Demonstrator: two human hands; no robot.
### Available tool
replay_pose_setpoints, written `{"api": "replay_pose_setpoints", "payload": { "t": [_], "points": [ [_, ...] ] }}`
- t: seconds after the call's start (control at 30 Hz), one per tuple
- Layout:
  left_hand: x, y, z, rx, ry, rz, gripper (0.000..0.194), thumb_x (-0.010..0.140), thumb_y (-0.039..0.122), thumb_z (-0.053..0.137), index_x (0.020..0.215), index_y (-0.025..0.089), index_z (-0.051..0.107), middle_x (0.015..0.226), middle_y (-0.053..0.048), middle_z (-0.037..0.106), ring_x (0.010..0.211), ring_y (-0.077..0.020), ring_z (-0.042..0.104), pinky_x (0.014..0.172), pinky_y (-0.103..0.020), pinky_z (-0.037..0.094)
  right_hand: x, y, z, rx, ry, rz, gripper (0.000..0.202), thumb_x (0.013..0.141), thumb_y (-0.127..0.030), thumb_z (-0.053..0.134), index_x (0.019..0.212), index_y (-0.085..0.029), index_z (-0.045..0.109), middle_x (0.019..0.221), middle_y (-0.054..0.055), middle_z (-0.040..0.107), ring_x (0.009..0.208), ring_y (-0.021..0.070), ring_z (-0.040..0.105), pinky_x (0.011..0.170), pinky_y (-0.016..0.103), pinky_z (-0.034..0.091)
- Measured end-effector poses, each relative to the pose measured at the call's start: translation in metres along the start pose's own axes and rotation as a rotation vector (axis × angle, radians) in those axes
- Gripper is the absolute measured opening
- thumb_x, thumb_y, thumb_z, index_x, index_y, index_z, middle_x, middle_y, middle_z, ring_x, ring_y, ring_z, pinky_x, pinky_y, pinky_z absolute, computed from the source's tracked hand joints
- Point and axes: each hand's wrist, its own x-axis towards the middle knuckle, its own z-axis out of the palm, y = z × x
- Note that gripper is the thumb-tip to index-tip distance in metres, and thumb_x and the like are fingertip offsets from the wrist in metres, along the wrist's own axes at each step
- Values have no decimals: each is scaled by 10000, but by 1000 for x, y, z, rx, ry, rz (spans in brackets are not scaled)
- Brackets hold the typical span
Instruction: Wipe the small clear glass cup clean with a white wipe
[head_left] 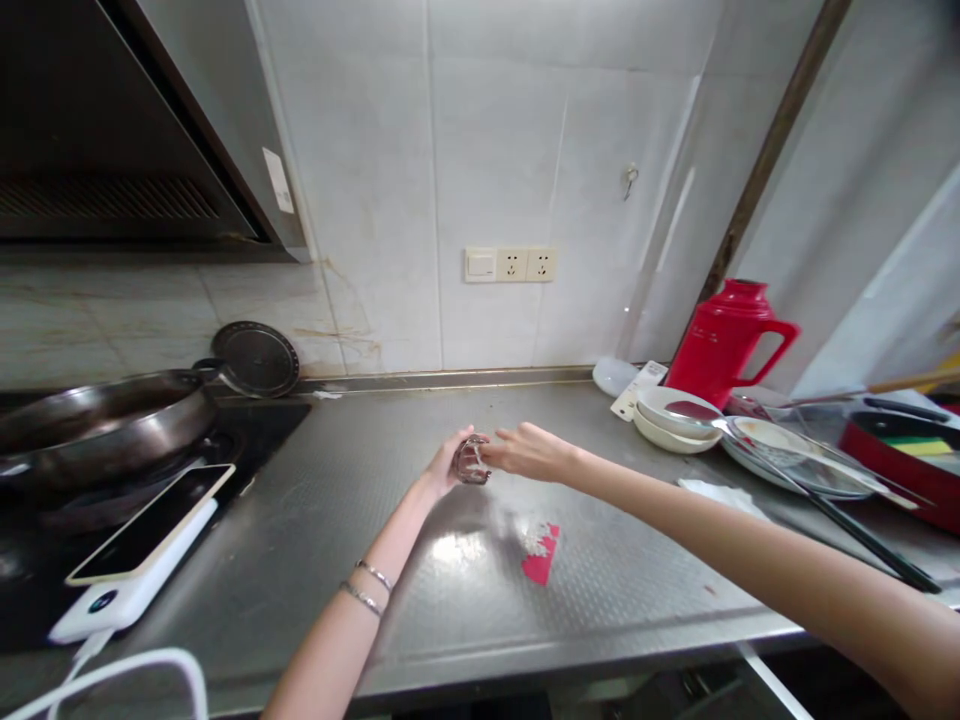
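Over the middle of the steel counter, my left hand (445,462) is wrapped round a small clear glass (472,460), which is tipped with its opening toward the right. My right hand (525,452) is at the glass's opening, its fingers bent and some of them at or inside the rim. Whether those fingertips hold anything is too small to tell. A torn piece of red and whitish material (541,556) lies on the counter below and to the right of the glass.
At left, a steel pan (112,430) is on the black stove, with a phone (154,525) on a white power bank (135,590) in front. At right are a red thermos (724,340), white bowls (675,436), plates, utensils and a red pan (900,470).
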Motion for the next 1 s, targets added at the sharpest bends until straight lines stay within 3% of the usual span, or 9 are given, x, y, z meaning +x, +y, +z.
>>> {"api": "replay_pose_setpoints", "payload": {
  "t": [0.2,0.33,0.5,0.63,0.73,0.83,1.0],
  "points": [
    [-1,5,5,-67,117,177,304,738,438,617,831,153,667,695,-28,682,543,-118,597,468,-207,419,-1,-16,14,119,57,197,399,890,-67,383,1231,-244,489,1286,77,524,976,208,568,588,245,461],
    [-4,6,12,-168,127,261,318,747,448,589,826,145,650,748,-55,704,656,-156,645,576,-238,466,8,-38,24,347,97,358,475,853,-74,384,1280,-275,439,1350,54,477,888,171,628,652,251,482],
    [-6,-1,19,-227,164,307,332,763,449,574,840,133,639,708,-61,698,644,-169,650,605,-257,477,28,-73,44,598,325,573,428,830,-112,440,1237,-232,489,1224,66,565,908,178,632,717,237,476],
    [-4,-8,19,-269,155,312,320,783,434,566,845,129,641,711,-73,700,638,-179,653,592,-262,476,35,-81,56,644,462,664,306,880,-152,460,1163,-226,550,1126,57,611,852,148,634,662,206,458],
    [-3,-8,17,-316,76,300,322,802,421,553,905,129,645,780,-90,711,693,-202,666,620,-287,485,31,-71,55,513,449,609,282,900,-142,443,1134,-237,568,1097,42,630,836,144,636,602,198,427],
    [-5,-4,14,-365,-96,292,362,822,398,518,1029,122,629,949,-134,706,873,-263,666,741,-364,495,20,-54,47,332,368,474,249,918,-165,427,1118,-214,568,1013,45,648,706,127,621,522,204,376],
    [-13,12,5,-346,-319,107,561,837,495,426,1196,81,546,1171,-222,619,1061,-356,600,843,-457,461,7,-26,32,95,324,59,248,961,-134,336,1006,-169,577,906,51,636,678,107,575,532,213,357]
  ]
}}
